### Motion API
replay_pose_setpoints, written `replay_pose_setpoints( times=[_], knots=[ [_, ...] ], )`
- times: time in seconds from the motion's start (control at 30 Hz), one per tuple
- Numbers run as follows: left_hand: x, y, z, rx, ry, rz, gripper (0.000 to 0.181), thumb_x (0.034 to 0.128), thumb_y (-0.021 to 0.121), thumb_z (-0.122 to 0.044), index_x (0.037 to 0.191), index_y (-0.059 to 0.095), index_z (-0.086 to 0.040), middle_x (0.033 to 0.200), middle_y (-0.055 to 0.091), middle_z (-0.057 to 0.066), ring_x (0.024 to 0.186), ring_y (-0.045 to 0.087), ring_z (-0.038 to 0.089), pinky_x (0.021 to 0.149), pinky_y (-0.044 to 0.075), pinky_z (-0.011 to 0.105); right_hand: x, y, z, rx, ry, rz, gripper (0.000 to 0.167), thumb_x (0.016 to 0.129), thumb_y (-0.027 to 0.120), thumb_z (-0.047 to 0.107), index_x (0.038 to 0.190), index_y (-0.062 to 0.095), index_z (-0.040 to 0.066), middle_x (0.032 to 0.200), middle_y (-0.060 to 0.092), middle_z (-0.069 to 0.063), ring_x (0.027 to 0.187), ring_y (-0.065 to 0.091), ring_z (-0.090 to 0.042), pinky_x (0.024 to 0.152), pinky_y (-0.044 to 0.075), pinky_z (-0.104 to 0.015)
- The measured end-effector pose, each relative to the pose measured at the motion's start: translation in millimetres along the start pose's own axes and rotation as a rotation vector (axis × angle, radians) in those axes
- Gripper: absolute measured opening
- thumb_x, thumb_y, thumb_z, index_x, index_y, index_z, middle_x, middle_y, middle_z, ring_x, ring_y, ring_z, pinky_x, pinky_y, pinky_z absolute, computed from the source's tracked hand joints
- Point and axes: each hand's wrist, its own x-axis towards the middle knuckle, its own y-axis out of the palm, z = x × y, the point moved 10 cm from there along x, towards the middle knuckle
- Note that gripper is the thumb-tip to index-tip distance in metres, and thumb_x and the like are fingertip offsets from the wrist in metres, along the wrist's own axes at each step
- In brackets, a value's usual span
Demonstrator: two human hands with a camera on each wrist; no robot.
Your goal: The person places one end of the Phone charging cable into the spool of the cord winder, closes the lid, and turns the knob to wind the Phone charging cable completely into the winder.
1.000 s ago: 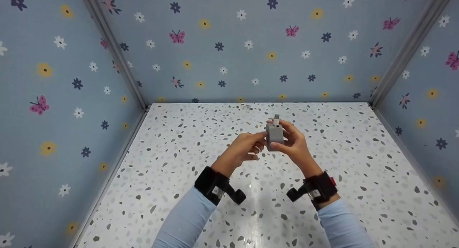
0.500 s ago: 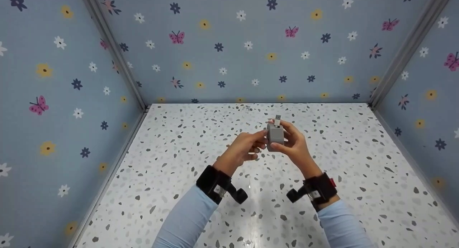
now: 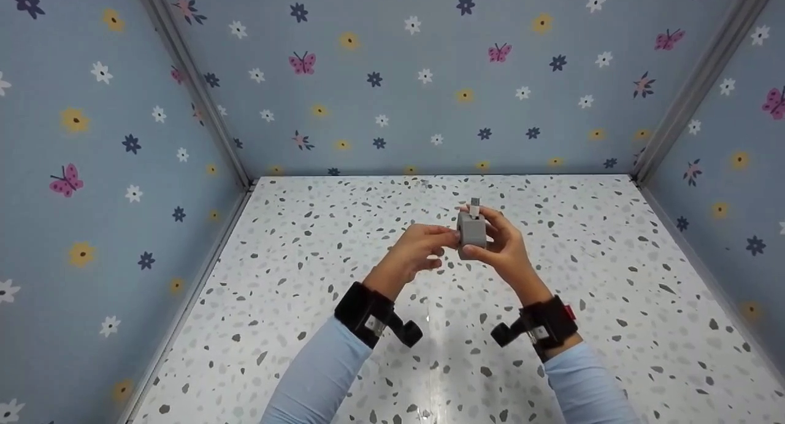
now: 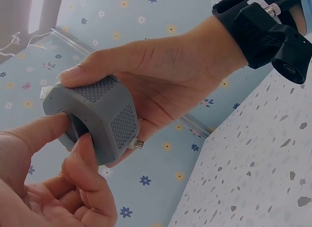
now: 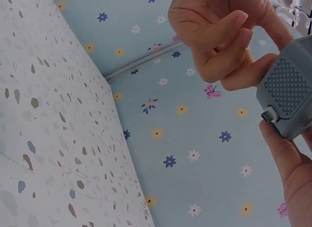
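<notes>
In the head view my right hand [image 3: 504, 243] holds a grey cable winder [image 3: 473, 232] up above the table, thumb on its near side. A USB plug [image 3: 474, 207] sticks out from its far end. My left hand [image 3: 414, 252] is at the winder's left face. The left wrist view shows its thumb and forefinger reaching into a round recess of the winder [image 4: 103, 120] and pinching the part inside. That inner part is mostly hidden by the fingertips. A small metal plug [image 4: 139, 144] pokes out beside a studded side; in the right wrist view this plug [image 5: 268, 114] lies near a right fingertip.
Below both hands spreads a white speckled tabletop [image 3: 294, 326]. Blue flowered panels [image 3: 392, 99] enclose it at the back and both sides, with grey metal rails [image 3: 196, 86] in the corners. Each wrist wears a black camera mount [image 3: 367, 315].
The left forefinger and thumb have shifted on the winder's left face, and the fingers lie straighter now. The winder has drifted slightly right; the right hand keeps its hold.
</notes>
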Motion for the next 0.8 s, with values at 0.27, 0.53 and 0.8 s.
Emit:
replay_pose_setpoints(
  times=[0.27,0.53,0.8],
  knots=[
    [-22.2,2.2,-52.4,0.484,0.700,-0.161,0.009,0.0819,0.077,-0.008,0.086,0.069,-0.009,0.084,0.063,-0.001,0.069,0.054,0.013,0.064,0.045,0.022,0.1,1.0,-1.2,0.005,0.001,-0.005,0.060,0.082,0.073,-0.001,0.137,0.049,0.008,0.136,0.056,0.004,0.120,0.057,-0.016,0.084,0.055,-0.028],
    [-55.9,17.0,-70.4,0.874,1.209,-0.352,0.016,0.0824,0.076,-0.008,0.074,0.064,-0.012,0.079,0.061,-0.002,0.074,0.056,0.014,0.068,0.048,0.022,1.1,3.5,0.0,0.002,-0.013,0.000,0.060,0.081,0.075,0.000,0.136,0.050,0.009,0.136,0.057,0.002,0.118,0.058,-0.015,0.085,0.055,-0.027],
    [-69.9,25.0,-71.2,0.957,1.444,-0.354,0.015,0.0826,0.074,-0.002,0.073,0.066,-0.011,0.077,0.060,0.001,0.072,0.058,0.013,0.069,0.050,0.026,0.4,4.3,-0.2,0.012,0.003,0.003,0.063,0.081,0.075,0.000,0.137,0.048,0.004,0.134,0.057,0.008,0.114,0.060,-0.013,0.082,0.055,-0.025]
  ],
)
